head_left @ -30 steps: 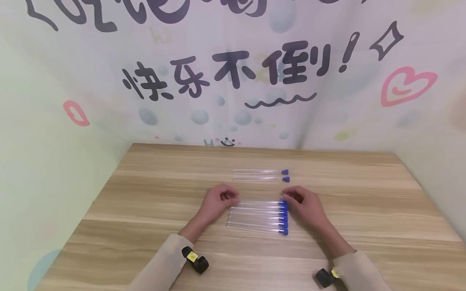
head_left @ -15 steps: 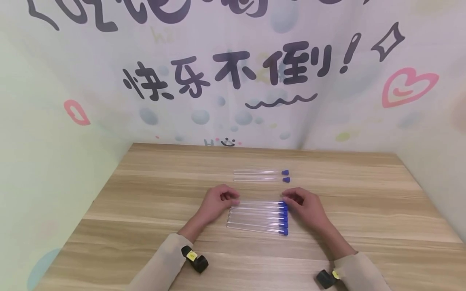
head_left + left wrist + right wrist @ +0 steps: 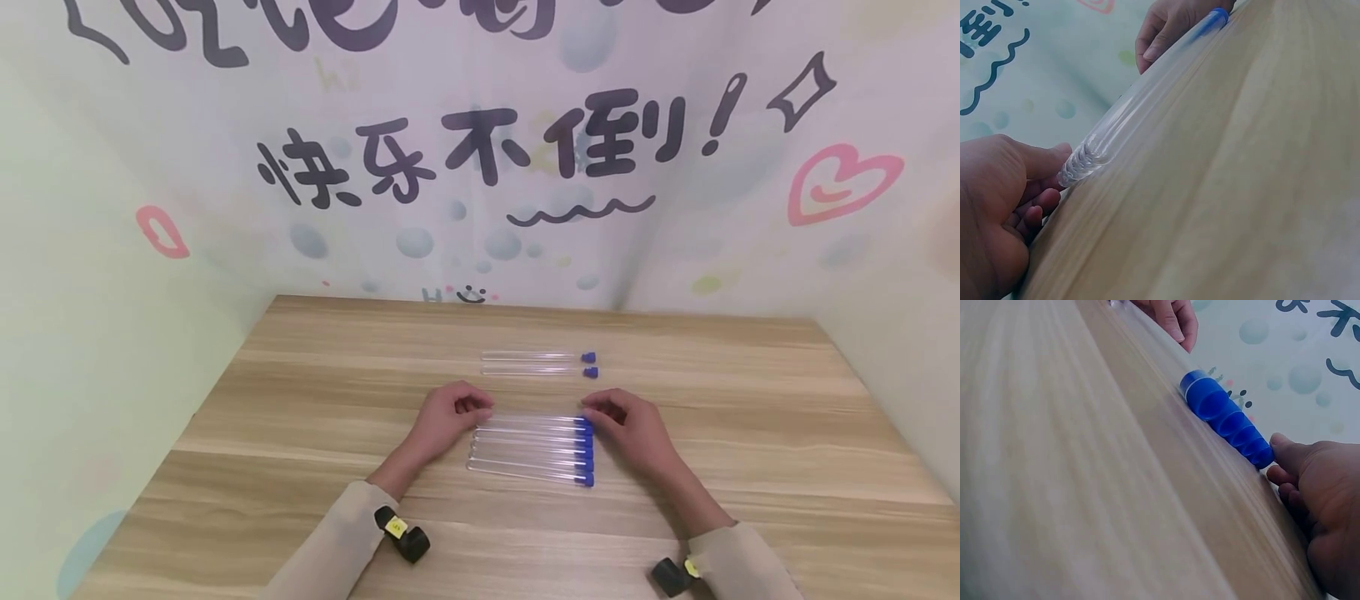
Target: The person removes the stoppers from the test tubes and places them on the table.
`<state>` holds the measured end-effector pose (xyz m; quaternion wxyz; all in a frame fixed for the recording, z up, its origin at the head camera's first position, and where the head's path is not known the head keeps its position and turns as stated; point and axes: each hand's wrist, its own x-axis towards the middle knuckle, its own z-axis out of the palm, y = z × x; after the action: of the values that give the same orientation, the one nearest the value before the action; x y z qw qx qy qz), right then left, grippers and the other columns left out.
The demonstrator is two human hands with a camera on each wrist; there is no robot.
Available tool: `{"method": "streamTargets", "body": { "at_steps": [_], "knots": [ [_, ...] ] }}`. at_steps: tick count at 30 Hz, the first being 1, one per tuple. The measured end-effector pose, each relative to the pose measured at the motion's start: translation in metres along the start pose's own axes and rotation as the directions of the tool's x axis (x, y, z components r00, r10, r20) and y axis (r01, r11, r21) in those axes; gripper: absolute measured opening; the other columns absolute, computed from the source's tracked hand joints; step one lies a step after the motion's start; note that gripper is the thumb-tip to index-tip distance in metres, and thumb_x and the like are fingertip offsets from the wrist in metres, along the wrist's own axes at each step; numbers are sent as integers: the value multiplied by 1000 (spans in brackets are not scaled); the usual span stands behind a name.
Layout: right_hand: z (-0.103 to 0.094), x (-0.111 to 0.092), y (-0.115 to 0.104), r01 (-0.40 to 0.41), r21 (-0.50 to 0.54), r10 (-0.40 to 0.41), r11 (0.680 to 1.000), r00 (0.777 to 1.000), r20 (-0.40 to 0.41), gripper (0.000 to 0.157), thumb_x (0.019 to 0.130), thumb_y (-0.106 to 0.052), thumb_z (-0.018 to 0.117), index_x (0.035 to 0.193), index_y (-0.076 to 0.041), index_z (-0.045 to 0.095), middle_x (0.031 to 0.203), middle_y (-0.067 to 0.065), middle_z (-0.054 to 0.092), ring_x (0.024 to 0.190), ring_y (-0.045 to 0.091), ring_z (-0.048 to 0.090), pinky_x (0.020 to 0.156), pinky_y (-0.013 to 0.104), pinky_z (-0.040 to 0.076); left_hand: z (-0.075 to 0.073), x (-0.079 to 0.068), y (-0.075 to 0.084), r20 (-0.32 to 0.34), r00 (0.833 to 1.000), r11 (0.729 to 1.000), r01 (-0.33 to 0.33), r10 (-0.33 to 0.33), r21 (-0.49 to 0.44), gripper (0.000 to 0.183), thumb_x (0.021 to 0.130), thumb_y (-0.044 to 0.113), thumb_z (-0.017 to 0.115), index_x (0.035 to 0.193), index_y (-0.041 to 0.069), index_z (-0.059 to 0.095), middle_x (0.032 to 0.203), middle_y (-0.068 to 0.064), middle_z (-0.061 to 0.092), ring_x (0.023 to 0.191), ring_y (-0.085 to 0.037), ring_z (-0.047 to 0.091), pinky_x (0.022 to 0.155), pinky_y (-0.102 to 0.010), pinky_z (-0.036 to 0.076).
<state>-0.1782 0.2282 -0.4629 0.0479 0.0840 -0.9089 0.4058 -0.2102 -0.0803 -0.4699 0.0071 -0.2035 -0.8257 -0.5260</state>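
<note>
Several clear test tubes (image 3: 528, 452) with blue caps lie side by side on the wooden table, caps to the right. At the far side of this row, my left hand (image 3: 447, 418) pinches the rounded end of the farthest test tube (image 3: 532, 417). My right hand (image 3: 632, 423) holds that same tube at its capped end, thumb and fingertips at the cap. The left wrist view shows the rounded ends (image 3: 1082, 165) stacked in line from the fingertips. In the right wrist view the blue caps (image 3: 1207, 400) line up toward the right thumb.
Two more capped test tubes (image 3: 528, 370) lie parallel beyond the hands, slightly apart from each other. A printed cloth wall (image 3: 465, 242) rises behind the table's back edge. Black wrist cameras (image 3: 411, 543) sit on both sleeves, low over the wooden tabletop (image 3: 300, 467).
</note>
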Motion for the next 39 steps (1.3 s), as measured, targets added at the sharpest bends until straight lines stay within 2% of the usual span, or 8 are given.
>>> {"method": "streamTargets", "body": {
  "at_steps": [9,19,30,39],
  "knots": [
    [0,1,2,26,0,-26,1000,999,-19,19,93,-30,63,108,-18,68,93,-5,64,80,15,54,69,27,45,1,1,1,-11,1000,1000,21,-21,-11,12,83,10,75,95,12,72,83,5,64,73,-12,54,64,-25,45],
    [1,2,5,38,-8,-38,999,999,-10,14,93,-22,64,107,-20,68,95,-6,64,80,15,55,69,27,46,2,2,4,-65,996,998,62,-62,-3,12,82,10,75,94,11,72,78,5,63,67,-12,52,60,-24,43],
    [1,0,3,62,19,-61,998,998,-8,18,92,-21,65,110,-18,68,96,-6,65,84,13,57,73,28,47,6,2,5,-132,984,993,119,-116,17,12,82,10,75,94,9,72,79,3,63,69,-13,53,61,-24,44],
    [0,7,1,84,-30,-84,996,996,16,21,90,-18,69,111,-17,69,95,-7,62,78,15,53,67,28,45,7,5,5,-143,984,994,106,-102,19,12,82,10,75,94,10,72,79,3,64,68,-12,54,61,-24,45]
  ]
}}
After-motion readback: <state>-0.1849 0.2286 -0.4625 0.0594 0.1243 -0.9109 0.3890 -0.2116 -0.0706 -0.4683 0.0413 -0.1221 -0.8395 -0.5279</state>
